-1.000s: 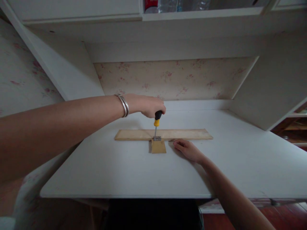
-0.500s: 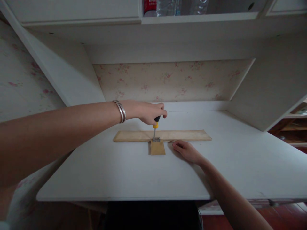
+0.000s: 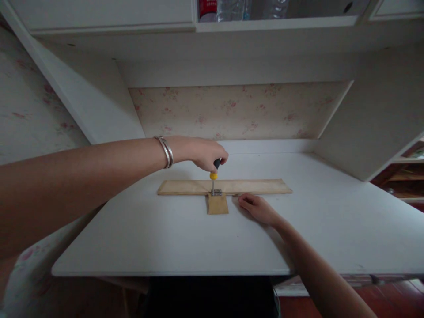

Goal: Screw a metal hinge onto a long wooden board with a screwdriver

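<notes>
My left hand [image 3: 209, 155], wearing a silver bracelet, is wrapped round the black-and-yellow handle of a screwdriver [image 3: 213, 176]. The screwdriver stands nearly upright, its tip at a small metal hinge [image 3: 216, 192]. This hinge lies where a long pale wooden board [image 3: 185, 187] meets a short wooden piece [image 3: 217, 205] that extends toward me. To the right of the short piece, my right hand [image 3: 257, 209] rests on the white desk, close to the board's front edge. Its fingers are curled together, and whatever may be between them is hidden.
The white desktop [image 3: 139, 243] stretches to both sides under a white cabinet. Plastic bottles [image 3: 230, 9] stand in an open shelf above. A side panel [image 3: 371, 110] bounds the desk at right, with wooden shelves [image 3: 402, 174] beyond it.
My left hand has turned slightly on the screwdriver handle, and its fingers have curled in more tightly. The right hand and the boards stay in place.
</notes>
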`<state>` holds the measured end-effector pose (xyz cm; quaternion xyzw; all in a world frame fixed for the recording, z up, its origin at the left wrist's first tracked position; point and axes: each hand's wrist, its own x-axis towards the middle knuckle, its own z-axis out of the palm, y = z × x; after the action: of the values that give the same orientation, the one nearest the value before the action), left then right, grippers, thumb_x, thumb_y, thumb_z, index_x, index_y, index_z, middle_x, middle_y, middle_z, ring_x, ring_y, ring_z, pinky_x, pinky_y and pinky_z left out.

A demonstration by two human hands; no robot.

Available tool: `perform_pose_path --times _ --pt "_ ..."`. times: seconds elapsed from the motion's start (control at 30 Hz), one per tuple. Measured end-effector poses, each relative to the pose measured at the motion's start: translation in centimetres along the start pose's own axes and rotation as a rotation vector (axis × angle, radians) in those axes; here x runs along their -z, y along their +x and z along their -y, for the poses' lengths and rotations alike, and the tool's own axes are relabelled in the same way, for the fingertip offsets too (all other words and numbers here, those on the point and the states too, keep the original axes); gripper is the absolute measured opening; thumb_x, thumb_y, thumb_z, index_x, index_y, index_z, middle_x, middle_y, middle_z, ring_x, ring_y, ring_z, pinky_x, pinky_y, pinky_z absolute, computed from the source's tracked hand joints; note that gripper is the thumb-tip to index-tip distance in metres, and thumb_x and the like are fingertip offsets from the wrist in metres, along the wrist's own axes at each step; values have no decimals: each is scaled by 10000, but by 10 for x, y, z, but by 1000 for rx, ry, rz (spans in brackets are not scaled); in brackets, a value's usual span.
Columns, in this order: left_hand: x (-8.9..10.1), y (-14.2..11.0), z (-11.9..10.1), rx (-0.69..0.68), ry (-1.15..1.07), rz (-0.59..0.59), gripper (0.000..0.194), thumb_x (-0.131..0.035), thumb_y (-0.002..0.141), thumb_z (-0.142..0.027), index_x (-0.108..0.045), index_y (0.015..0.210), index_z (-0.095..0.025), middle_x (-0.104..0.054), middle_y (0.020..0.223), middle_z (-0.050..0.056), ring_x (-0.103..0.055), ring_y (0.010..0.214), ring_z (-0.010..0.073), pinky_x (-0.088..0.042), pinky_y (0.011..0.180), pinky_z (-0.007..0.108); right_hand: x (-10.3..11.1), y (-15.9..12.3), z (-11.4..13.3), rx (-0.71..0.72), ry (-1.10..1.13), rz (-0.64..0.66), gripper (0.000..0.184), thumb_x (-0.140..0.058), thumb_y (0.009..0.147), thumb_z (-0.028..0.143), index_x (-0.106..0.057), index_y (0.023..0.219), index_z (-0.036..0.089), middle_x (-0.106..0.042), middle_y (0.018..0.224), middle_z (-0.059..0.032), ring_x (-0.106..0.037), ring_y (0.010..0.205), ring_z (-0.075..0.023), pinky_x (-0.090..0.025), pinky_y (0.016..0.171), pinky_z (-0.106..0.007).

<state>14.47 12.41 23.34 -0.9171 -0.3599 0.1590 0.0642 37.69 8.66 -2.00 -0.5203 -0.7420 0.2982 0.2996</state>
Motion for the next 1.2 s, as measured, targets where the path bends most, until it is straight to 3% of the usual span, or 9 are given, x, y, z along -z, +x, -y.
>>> perform_pose_path --times 0.1,0.3,0.4,0.5,0.67,0.83,1.0,1.1,1.2 --pt "0 1 -1 99 56 -58 506 -502 832 -608 -634 1192 -277 -668 1104 110 -594 965 280 -424 794 363 0 0 0 11 -1 -1 305 -483 898 440 -662 851 197 -665 808 -33 -560 741 -183 -415 693 -319" --pt "-2 -3 4 -81 48 -12 593 -697 710 -452 -569 1275 -326 -571 1300 66 -594 936 226 -429 744 308 -1 0 -1 -4 13 9 325 -482 900 471 -664 874 202 -664 815 -28 -553 737 -181 -411 683 -318" --pt "-1 -2 2 3 60 0 471 -662 747 -490 -634 1182 -311 -649 1153 71 -596 933 250 -428 764 334 -1 0 -1 -5 13 7 324 -490 892 471 -665 859 200 -658 788 -27 -548 716 -178 -407 658 -310" --pt "0 -2 -1 73 63 -69 571 -597 775 -601 -594 1254 -291 -647 1158 109 -590 970 288 -429 791 367 -1 0 -1 1 9 0 320 -485 894 469 -660 856 204 -646 766 -19 -542 702 -171 -399 639 -298" --pt "-2 -3 -1 -63 55 -9 632 -715 703 -512 -562 1287 -326 -600 1258 83 -587 982 254 -426 789 324 0 -1 -1 -2 4 10 303 -487 899 453 -657 859 205 -625 744 -5 -529 691 -162 -393 643 -293" --pt "-3 -4 -3 73 66 -40 556 -629 767 -574 -600 1247 -293 -663 1117 104 -585 980 282 -426 794 353 -2 0 -4 22 -8 -7 306 -486 904 448 -667 872 203 -642 777 -15 -547 716 -169 -409 665 -297" --pt "2 -6 1 -28 57 41 621 -741 668 -348 -578 1266 -334 -581 1272 60 -594 931 222 -434 752 305 -3 -1 -8 23 -6 -6 305 -484 908 456 -657 864 208 -631 754 -8 -536 695 -165 -402 646 -294" --pt "6 -5 3 -32 37 51 499 -703 704 -321 -632 1198 -333 -637 1180 44 -597 919 219 -430 770 316 -2 -1 -8 24 -21 -2 293 -486 908 447 -658 873 212 -638 768 -7 -542 704 -167 -399 652 -296" --pt "8 -5 -2 44 46 43 386 -627 774 -492 -698 1095 -291 -690 1008 74 -602 929 262 -423 803 360 -1 -1 -7 14 -32 -1 292 -487 907 444 -656 864 209 -639 764 -7 -541 703 -168 -394 656 -300"
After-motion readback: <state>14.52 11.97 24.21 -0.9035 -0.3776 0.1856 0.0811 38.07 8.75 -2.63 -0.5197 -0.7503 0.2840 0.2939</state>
